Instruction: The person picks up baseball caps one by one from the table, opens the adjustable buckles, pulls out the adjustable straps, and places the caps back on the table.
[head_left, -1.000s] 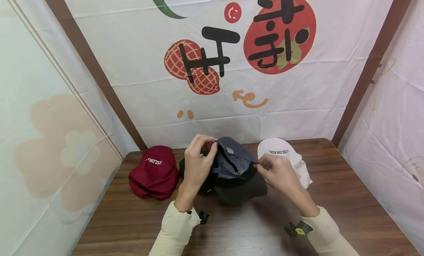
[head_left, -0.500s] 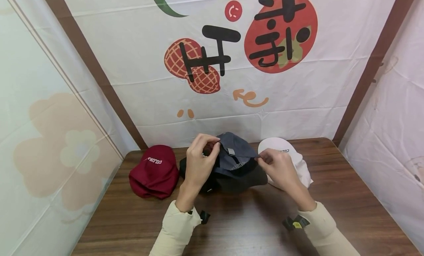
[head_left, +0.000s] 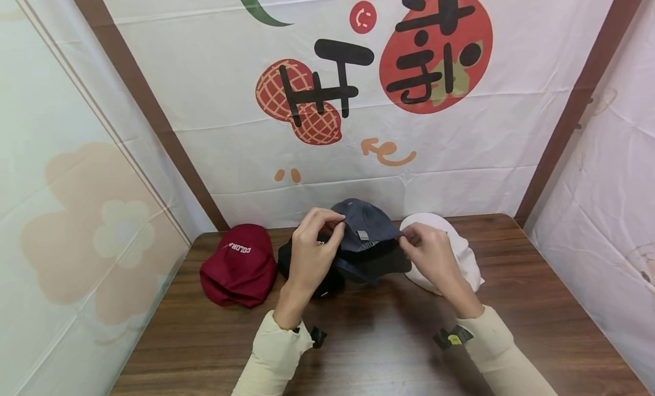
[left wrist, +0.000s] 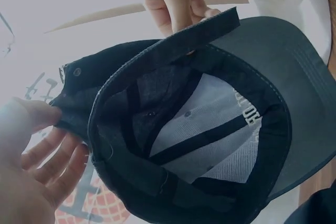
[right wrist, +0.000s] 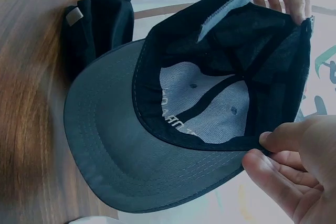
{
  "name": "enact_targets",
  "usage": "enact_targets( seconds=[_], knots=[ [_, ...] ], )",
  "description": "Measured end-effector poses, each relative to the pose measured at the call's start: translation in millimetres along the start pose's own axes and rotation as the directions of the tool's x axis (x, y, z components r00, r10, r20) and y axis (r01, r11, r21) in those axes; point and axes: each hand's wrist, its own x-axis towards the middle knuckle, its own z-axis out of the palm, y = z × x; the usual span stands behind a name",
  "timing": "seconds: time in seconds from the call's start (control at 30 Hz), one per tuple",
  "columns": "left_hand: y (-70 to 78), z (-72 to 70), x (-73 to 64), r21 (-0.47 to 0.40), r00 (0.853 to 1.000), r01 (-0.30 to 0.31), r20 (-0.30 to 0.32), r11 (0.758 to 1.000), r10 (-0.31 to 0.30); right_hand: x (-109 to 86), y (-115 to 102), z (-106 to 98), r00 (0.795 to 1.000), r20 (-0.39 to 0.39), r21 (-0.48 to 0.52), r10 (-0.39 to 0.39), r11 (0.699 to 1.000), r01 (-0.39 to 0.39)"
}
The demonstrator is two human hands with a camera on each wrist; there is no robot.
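A dark blue-grey baseball cap is held up between both hands above the table's far side. My left hand pinches its edge at the back strap end between thumb and fingers. On the other side, my right hand pinches the sweatband rim with thumb and fingertips. Both wrist views look into the hollow of the cap, where pale mesh lining, dark seam tape and light lettering show. Its dark brim points toward the body and down. Behind my left hand, a black cap is partly hidden.
A dark red cap lettered COLORADO, partly folded, lies at the left on the wooden table. A white cap lies right, partly behind my right hand. A printed cloth wall rises just behind the table's back edge.
The blue-grey cap has risen and tilted, its brim swinging up and away from the table. My right hand has moved slightly up, my left slightly right. The other caps stay put.
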Motion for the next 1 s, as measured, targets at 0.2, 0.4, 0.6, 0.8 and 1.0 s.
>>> enact_targets(
  seconds=[0.2,0.4,0.6,0.8,1.0],
  knots=[
    [2.0,1.4,-0.5,0.005,1.000,-0.007,0.014,1.000,0.007,3.9,1.9,4.2,0.999,-0.002,0.001,0.032,0.999,-0.032],
    [3.6,3.5,-2.1,0.005,0.999,0.000,0.041,1.000,0.000,7.7,5.2,9.7,0.997,-0.037,0.022,0.064,0.998,-0.064],
    [3.0,8.1,-3.1,0.004,0.998,0.011,0.064,1.000,-0.011,11.3,9.1,15.1,0.993,-0.087,0.006,0.076,0.997,-0.076],
    [3.8,12.9,-3.2,-0.009,0.996,0.001,0.084,1.000,-0.001,13.3,15.1,20.1,0.990,-0.121,-0.015,0.076,0.997,-0.078],
    [3.9,17.2,-3.7,-0.016,0.995,-0.001,0.101,1.000,0.003,15.8,20.9,25.3,0.988,-0.135,-0.007,0.069,0.997,-0.071]
  ],
)
